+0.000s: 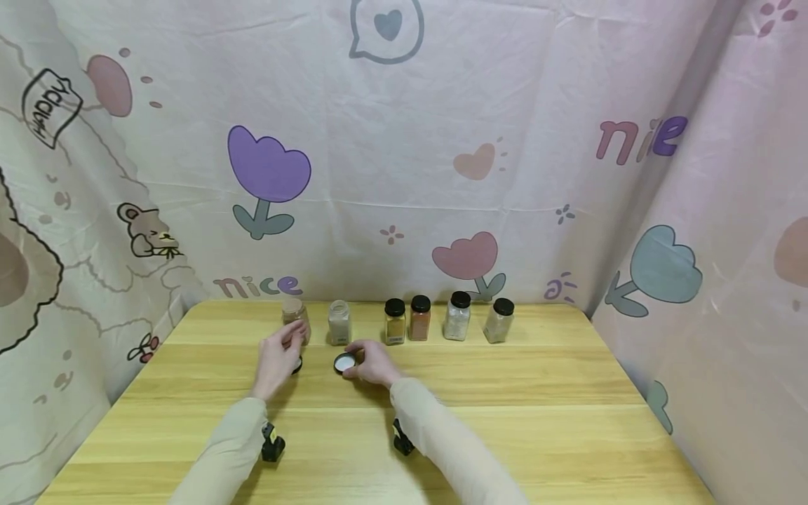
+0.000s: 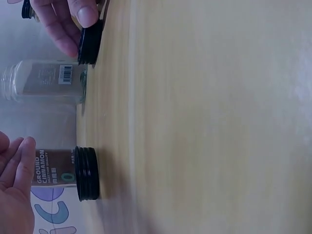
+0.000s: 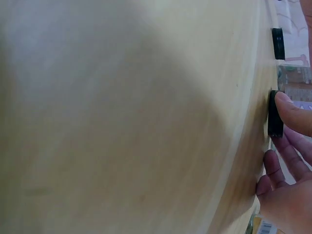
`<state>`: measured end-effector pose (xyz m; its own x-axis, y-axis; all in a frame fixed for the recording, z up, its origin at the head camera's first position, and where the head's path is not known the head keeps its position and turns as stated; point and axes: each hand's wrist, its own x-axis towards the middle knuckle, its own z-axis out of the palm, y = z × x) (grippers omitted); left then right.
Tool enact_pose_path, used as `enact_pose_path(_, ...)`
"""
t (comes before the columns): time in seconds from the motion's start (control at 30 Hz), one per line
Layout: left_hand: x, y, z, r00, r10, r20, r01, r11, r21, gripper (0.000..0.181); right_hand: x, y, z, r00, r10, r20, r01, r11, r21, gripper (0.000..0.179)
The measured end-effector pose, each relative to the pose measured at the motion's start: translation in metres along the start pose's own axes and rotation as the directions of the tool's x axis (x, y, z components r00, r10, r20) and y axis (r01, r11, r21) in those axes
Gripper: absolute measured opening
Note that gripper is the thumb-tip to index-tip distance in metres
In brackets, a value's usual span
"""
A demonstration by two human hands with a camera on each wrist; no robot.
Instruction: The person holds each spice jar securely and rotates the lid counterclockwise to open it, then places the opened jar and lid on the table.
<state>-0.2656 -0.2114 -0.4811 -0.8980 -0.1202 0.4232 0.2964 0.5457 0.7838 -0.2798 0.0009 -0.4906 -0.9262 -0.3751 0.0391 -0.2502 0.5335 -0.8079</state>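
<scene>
My left hand (image 1: 278, 358) is at the ground cinnamon jar (image 1: 294, 308), its fingers fairly straight and overlapping the glass in the left wrist view. That jar has no lid on; a black lid (image 2: 87, 173) lies on the table in front of it. With thumb and fingers, my right hand (image 1: 374, 363) pinches another black lid (image 1: 344, 362), its white inside facing up, at table level. Just behind this lid stands an uncapped clear jar (image 1: 339, 326) of pale contents, a barcode label low on its side.
To the right, along the back of the wooden table (image 1: 536, 407), stand a yellow spice jar (image 1: 395, 326), an orange-red one (image 1: 419, 324) and two pale ones (image 1: 457, 322), all with black lids. A patterned curtain (image 1: 379, 175) hangs behind and at both sides.
</scene>
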Motion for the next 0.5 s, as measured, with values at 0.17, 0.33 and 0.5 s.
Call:
enact_pose_path(0.17,0.0,-0.002,-0.003,1.0,0.008,-0.014,-0.008,1.0,-0.013,0.03,0.005,-0.001,0.006,1.0,-0.012,-0.022,0.011,0.998,-0.055,0.045)
enact_pose_path(0.33,0.0,-0.002,-0.004,0.999,-0.018,-0.039,0.018,1.0,0.007,0.028,0.006,-0.004,0.009,0.999,-0.027,-0.037,0.024,0.997,-0.078,0.046)
enact_pose_path(0.5,0.0,-0.001,-0.004,0.998,-0.03,-0.062,0.033,0.998,0.044,0.027,0.007,-0.004,0.013,0.998,-0.021,-0.053,0.016,0.994,-0.107,0.047)
